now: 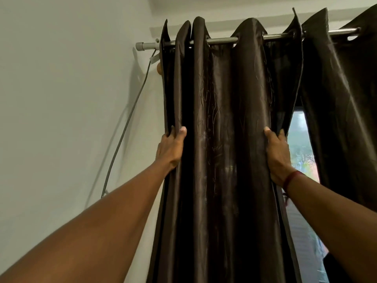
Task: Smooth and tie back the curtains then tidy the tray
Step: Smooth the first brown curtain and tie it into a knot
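Curtains: two on one rod point(222, 40); left hand point(170, 149), right hand point(277, 154) fingers gripping left curtain point(224, 129) edges.

Curtain point(220, 119) hanging on rod point(222, 39), cable point(126, 123) on wall left, second curtain point(342, 99) right

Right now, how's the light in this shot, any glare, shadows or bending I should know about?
Head view: daylight through the window gap blows out beside the right hand; the dark curtain shows soft sheen on its folds; the cable casts a faint shadow on the wall; wide-angle bending curves the rod and stretches both forearms; the left hand stays sharp.
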